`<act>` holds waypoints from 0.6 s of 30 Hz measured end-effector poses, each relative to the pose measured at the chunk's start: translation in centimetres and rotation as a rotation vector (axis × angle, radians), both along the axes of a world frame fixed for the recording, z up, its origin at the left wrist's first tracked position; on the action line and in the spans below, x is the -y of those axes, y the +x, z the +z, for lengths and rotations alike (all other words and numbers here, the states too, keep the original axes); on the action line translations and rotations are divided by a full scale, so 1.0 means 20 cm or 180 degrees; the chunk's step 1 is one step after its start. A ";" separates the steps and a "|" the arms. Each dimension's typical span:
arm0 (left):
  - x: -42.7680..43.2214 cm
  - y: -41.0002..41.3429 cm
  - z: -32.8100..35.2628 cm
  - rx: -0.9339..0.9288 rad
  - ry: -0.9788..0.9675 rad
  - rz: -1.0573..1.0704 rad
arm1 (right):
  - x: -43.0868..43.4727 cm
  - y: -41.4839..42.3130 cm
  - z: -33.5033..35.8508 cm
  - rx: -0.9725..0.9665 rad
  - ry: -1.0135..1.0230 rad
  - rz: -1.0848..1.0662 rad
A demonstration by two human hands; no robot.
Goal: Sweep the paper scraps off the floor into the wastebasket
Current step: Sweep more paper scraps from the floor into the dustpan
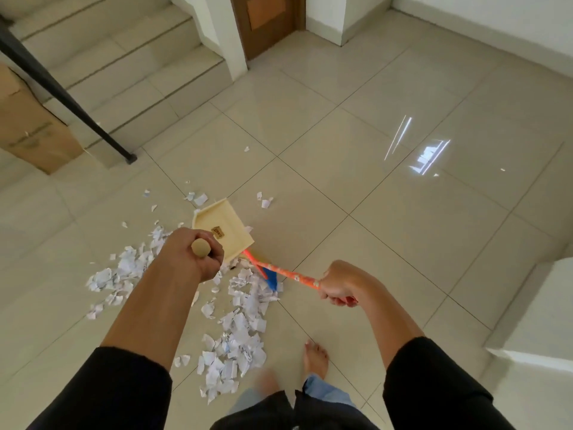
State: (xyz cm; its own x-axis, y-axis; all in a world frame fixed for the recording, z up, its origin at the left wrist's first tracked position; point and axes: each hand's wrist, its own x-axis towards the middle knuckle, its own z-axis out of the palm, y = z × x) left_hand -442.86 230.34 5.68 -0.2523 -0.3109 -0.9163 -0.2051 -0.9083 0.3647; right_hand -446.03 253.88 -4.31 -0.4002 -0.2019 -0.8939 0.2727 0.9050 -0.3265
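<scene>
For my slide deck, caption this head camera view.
Left hand holds dustpan, right hand holds broom over paper scraps.

Tiled stairs (117,54) with black handrail (62,88), cardboard box (34,128) beside them, brown wooden door (266,23)

torn white paper scraps (238,333) are lying matt and crumpled below the hands on glossy, smooth floor tiles (387,156) that are reflecting light. the left hand (193,254) is gripping a pale plastic-looking dustpan (224,226); the right hand (339,285) is holding a shiny orange printed broom handle (285,273).
</scene>
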 end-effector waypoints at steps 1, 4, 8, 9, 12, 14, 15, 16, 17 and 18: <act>0.01 0.00 0.02 -0.0058 -0.0002 0.0108 | -0.01 -0.02 0.01 -0.0016 -0.0011 0.0007; 0.06 0.00 0.07 -0.0220 -0.0063 0.0253 | -0.05 -0.11 0.05 -0.0175 -0.0009 -0.0025; 0.12 -0.02 0.09 -0.0454 -0.0057 0.0260 | -0.10 -0.28 0.07 -0.0508 0.0053 -0.0302; 0.13 -0.03 0.10 -0.0492 -0.0058 0.0265 | -0.10 -0.33 0.08 -0.0601 0.0109 -0.0347; 0.15 -0.07 0.10 -0.0555 -0.0007 0.0324 | 0.00 -0.46 0.07 -0.0964 0.0331 -0.0336; 0.17 -0.09 0.09 -0.0561 0.0079 0.0349 | 0.12 -0.54 0.04 -0.1128 0.0381 -0.0142; 0.18 -0.10 0.08 -0.0560 0.0124 0.0384 | 0.19 -0.59 0.01 -0.1152 0.0358 -0.0034; 0.20 -0.12 0.07 -0.0552 0.0154 0.0436 | 0.26 -0.63 -0.02 -0.1099 0.0335 0.0057; 0.22 -0.14 0.06 -0.0544 0.0159 0.0507 | 0.33 -0.67 -0.05 -0.1016 0.0314 0.0163; 0.24 -0.17 0.05 -0.0522 0.0164 0.0544 | 0.39 -0.71 -0.08 -0.0920 0.0311 0.0240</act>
State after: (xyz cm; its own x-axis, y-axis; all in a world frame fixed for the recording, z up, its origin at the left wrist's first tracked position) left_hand -446.30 225.60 6.59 -0.3467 -0.3158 -0.8832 0.0115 -0.9430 0.3327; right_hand -460.25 246.12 -5.92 -0.6278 -0.1593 -0.7619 0.1122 0.9501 -0.2911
